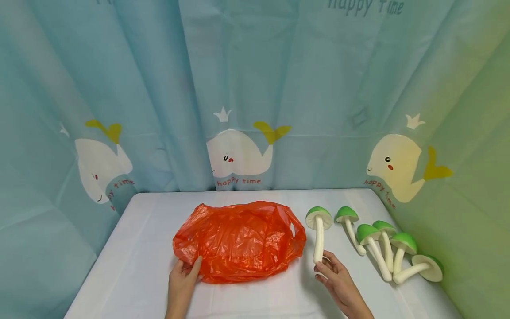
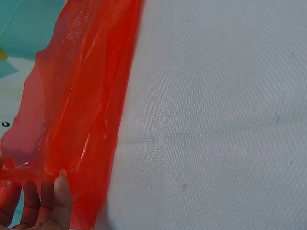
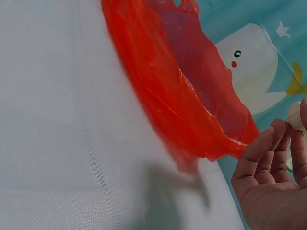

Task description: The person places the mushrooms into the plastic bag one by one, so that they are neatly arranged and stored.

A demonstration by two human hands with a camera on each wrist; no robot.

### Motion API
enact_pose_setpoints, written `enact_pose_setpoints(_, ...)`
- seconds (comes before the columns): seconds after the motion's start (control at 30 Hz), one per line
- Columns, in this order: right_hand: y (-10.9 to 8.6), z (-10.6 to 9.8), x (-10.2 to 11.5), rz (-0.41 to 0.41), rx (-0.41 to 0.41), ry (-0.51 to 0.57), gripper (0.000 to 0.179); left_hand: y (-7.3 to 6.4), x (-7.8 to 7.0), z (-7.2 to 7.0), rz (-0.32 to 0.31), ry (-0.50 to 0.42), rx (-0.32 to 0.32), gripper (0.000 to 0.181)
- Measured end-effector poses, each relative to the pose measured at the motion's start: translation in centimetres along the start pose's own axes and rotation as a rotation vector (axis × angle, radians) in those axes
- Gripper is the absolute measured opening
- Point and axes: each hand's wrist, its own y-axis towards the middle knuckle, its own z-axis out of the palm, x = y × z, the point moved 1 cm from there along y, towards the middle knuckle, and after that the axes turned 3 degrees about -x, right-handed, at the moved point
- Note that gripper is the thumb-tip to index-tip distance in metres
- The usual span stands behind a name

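Note:
An orange-red plastic bag point(image 1: 239, 239) lies spread across the middle of the table, its mouth gaping. My left hand point(image 1: 181, 281) pinches the bag's near left edge; in the left wrist view the fingers point(image 2: 61, 201) show at the film's border. To the right of the bag, my right hand point(image 1: 338, 281) holds a toy mushroom point(image 1: 319, 230) with a green cap and white stem. Fingers grip the bottom end of the stem, and the cap points up and away from me. The right wrist view shows only the stem's end point(image 3: 295, 115) between the fingertips.
Several more green-capped mushrooms point(image 1: 378, 257) lie at the table's right side, some bunched together. A white cloth covers the table point(image 1: 135, 248). Behind and along both sides hangs a blue-green curtain point(image 1: 318, 88) printed with whales.

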Motion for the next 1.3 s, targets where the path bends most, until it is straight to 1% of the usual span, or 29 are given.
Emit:
enact_pose_setpoints(0.23, 0.2, 0.8, -0.1, 0.027, 0.127, -0.013, 0.022, 0.0, -0.1, -0.1, 0.008, -0.003, -0.004, 0.052)
enact_pose_setpoints(0.4, 0.4, 1.7, -0.2, 0.037, 0.173, -0.019, 0.023, 0.0, -0.1, -0.1, 0.02, -0.026, -0.002, 0.05)
enact_pose_setpoints(0.5, 0.5, 2.1, -0.3, 0.046, 0.19, -0.021, 0.024, 0.0, -0.1, -0.1, 0.025, -0.034, -0.002, 0.047)
enact_pose_setpoints(0.67, 0.6, 2.9, -0.3, 0.062, 0.206, -0.037, 0.028, 0.2, -0.1, -0.1, 0.017, -0.012, -0.002, 0.052)
enact_pose_setpoints(0.87, 0.7, 3.5, -0.3, 0.086, 0.198, -0.073, 0.04, 0.2, -0.2, 0.0, 0.014, -0.023, 0.008, 0.054)
enact_pose_setpoints(0.97, 0.8, 3.8, -0.3, 0.102, 0.199, -0.082, 0.043, 0.1, -0.1, -0.1, 0.001, -0.013, 0.008, 0.055)
enact_pose_setpoints(1.1, 0.8, 4.2, -0.4, 0.117, 0.209, -0.087, 0.041, 0.0, -0.1, -0.3, -0.012, 0.011, 0.014, 0.058)
enact_pose_setpoints(1.3, 1.1, 5.0, -0.5, 0.13, 0.228, -0.08, 0.037, 0.0, -0.1, -0.3, -0.001, 0.009, 0.001, 0.052)
